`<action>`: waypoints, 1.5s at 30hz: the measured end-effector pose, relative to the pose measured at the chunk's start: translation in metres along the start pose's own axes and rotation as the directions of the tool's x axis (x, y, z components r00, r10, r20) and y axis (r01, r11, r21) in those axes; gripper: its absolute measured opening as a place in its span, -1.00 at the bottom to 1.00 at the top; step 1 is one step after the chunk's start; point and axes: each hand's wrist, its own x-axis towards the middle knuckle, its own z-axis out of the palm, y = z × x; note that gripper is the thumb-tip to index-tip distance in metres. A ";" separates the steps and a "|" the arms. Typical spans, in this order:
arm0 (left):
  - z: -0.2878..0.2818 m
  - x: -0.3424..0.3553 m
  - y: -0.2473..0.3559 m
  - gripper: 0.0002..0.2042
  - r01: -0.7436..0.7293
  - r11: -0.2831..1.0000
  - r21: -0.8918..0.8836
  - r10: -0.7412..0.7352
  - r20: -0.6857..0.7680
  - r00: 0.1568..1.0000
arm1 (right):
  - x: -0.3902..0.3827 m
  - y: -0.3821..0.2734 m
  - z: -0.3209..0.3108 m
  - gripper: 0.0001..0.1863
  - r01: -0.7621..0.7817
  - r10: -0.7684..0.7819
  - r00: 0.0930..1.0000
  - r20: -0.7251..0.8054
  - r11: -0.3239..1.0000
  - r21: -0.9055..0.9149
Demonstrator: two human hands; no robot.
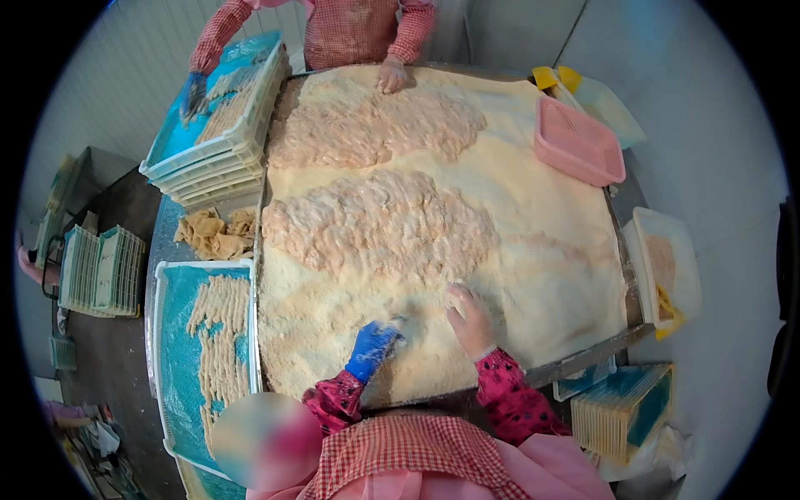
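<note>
My left hand (373, 348), in a crumb-dusted blue glove, is curled low over the pale crumb layer (325, 308); what is in its fingers is too small to make out. My right hand (469, 321), pale, rests open on the crumbs to the right, fingers bent slightly and apart. Just beyond both hands lies a broad heap of pinkish raw strips (375, 225), with a second heap (371, 125) farther back. To my left, a white-rimmed tray (161, 333) with a blue liner bears rows of coated strips (221, 333).
A co-worker (346, 33) across the table works at stacked trays (208, 179) at back left. Brown cloth (217, 233) sits between tray groups. A pink basket (577, 137) is at back right; pale bins (671, 242) and racked frames (621, 408) stand right, crates (100, 267) left.
</note>
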 end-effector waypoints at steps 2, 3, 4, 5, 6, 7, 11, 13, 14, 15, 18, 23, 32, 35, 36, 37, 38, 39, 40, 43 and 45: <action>0.004 -0.011 0.033 -0.72 -0.196 0.619 0.760 0.138 0.140 0.980 | 0.000 0.001 -0.002 -0.66 0.016 -0.017 1.000 -0.024 0.999 -0.030; 0.000 -0.013 0.026 -0.69 -0.317 0.554 0.770 0.242 0.215 0.946 | -0.005 0.004 -0.006 -0.65 -0.026 0.022 0.999 -0.042 0.995 -0.093; -0.014 -0.014 0.025 -0.67 -0.430 0.465 0.774 0.345 0.289 0.893 | -0.007 0.008 -0.010 -0.65 -0.060 0.050 0.996 -0.069 0.987 -0.147; -0.021 -0.016 0.024 -0.64 -0.531 0.363 0.766 0.436 0.363 0.823 | -0.010 0.012 -0.012 -0.65 -0.095 0.077 0.992 -0.097 0.975 -0.199; -0.022 -0.020 0.022 -0.60 -0.480 0.395 0.783 0.369 0.343 0.864 | -0.015 0.021 -0.008 -0.63 -0.199 0.199 0.980 -0.021 0.955 -0.219; -0.012 -0.016 0.024 -0.59 -0.450 0.389 0.804 0.347 0.325 0.880 | -0.026 0.034 -0.005 -0.61 -0.302 0.325 0.945 0.048 0.918 -0.258; 0.020 0.005 0.011 -0.65 -0.324 0.702 0.634 0.303 0.146 0.942 | -0.062 -0.007 0.032 -0.52 -0.209 0.212 0.972 0.104 0.977 -0.041; 0.024 0.009 -0.003 -0.71 -0.174 0.985 -0.008 0.174 -0.001 0.985 | -0.049 -0.016 0.027 -0.49 -0.166 0.164 0.986 0.028 0.983 0.080; 0.021 0.006 -0.010 -0.75 0.010 0.942 -0.337 -0.018 -0.022 1.000 | -0.045 -0.019 0.028 -0.47 -0.146 0.150 0.989 -0.015 0.978 0.149; 0.014 0.005 -0.013 -0.74 0.184 0.786 -0.590 -0.026 0.266 0.964 | -0.042 -0.022 0.034 -0.47 -0.061 0.060 0.998 0.011 0.994 0.092; 0.029 -0.027 0.009 -0.63 0.134 0.689 -0.713 0.039 0.220 0.975 | -0.036 -0.062 0.052 -0.46 0.251 -0.177 0.928 0.329 0.947 -0.200; 0.059 -0.024 0.045 -0.56 -0.165 0.444 -0.881 -0.016 -0.192 0.981 | -0.012 -0.074 0.067 -0.37 0.248 -0.280 0.937 0.209 0.954 0.168; -0.058 -0.046 0.042 -0.54 -0.187 0.339 -0.922 -0.207 -0.267 0.941 | 0.146 0.043 0.090 -0.75 0.147 -0.115 0.988 0.098 0.888 -0.435; -0.141 -0.070 0.033 -0.54 -0.494 0.176 -0.851 -0.136 -0.518 0.844 | 0.159 0.079 0.094 -0.81 0.063 -0.050 0.997 0.057 0.961 -0.268; -0.175 -0.087 0.019 -0.53 -0.614 -0.029 -0.789 -0.069 -0.611 0.788 | 0.161 0.085 0.095 -0.83 -0.006 0.012 0.999 0.040 0.987 -0.160; -0.213 -0.115 0.029 -0.53 -0.713 0.160 -0.682 -0.121 -0.731 0.672 | 0.164 0.094 0.094 -0.84 -0.072 0.073 0.997 0.015 0.995 -0.066; -0.244 -0.152 0.034 -0.53 -0.752 0.347 -0.561 -0.152 -0.825 0.545 | 0.165 0.068 0.081 -0.81 -0.154 0.157 0.986 0.062 0.987 -0.049; -0.294 -0.187 -0.020 -0.50 -0.696 0.703 -0.145 -0.013 -0.981 0.192 | 0.161 0.055 0.082 -0.77 -0.244 0.247 0.963 0.104 0.969 -0.043; -0.311 -0.220 -0.009 -0.47 -0.568 0.817 -0.103 -0.102 -0.994 0.034 | 0.163 0.068 0.080 -0.77 -0.211 0.215 0.971 0.106 0.977 -0.040; -0.382 -0.334 -0.133 -0.43 -0.281 0.960 0.021 0.058 -0.990 0.125 | 0.182 0.106 0.083 -0.79 -0.280 0.258 0.951 0.170 0.953 0.118; -0.378 -0.342 -0.131 -0.45 -0.194 0.951 -0.242 -0.181 -0.941 0.288 | 0.188 0.087 0.066 -0.81 -0.523 0.454 0.852 0.262 0.766 0.373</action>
